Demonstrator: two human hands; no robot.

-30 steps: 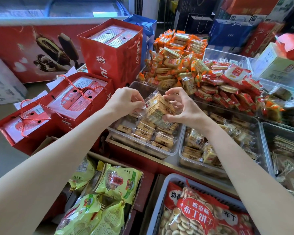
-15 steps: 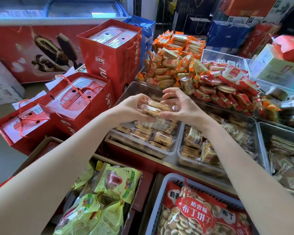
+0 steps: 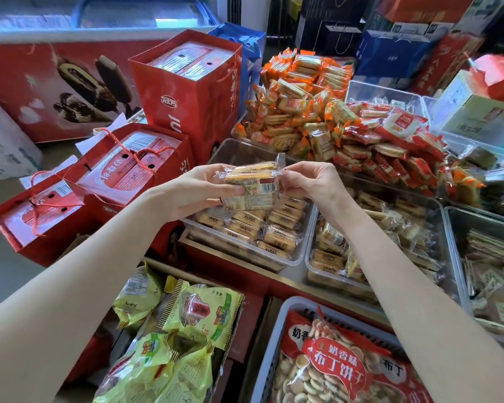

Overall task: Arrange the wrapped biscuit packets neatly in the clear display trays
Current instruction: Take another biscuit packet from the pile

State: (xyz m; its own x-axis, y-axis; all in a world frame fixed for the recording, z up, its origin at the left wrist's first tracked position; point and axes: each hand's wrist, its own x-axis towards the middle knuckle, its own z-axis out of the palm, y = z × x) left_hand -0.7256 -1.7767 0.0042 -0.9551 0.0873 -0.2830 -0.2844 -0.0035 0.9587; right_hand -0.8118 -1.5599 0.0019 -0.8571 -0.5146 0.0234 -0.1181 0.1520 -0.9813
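Packets (image 3: pixel 249 186) had turned barcode-up, long axis left-right, both hands' fingers (image 3: pixel 230 191) gripping the ends directly above the tray (image 3: pixel 298 258).

Held biscuit packets (image 3: pixel 249 186) hide left hand (image 3: pixel 195 190) fingertips and the far end of the clear tray (image 3: pixel 298 258). Red biscuit bag (image 3: pixel 341 365) cut off by bottom edge. Brown packets (image 3: pixel 490 257) at right edge blurred, print unreadable.

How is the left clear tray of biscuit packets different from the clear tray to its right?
In the left tray the packets lie in tidy rows with its far part bare; in the right tray they lie jumbled. The hands hold packets above the left tray only. Both are clear plastic and hold similar pale packets.
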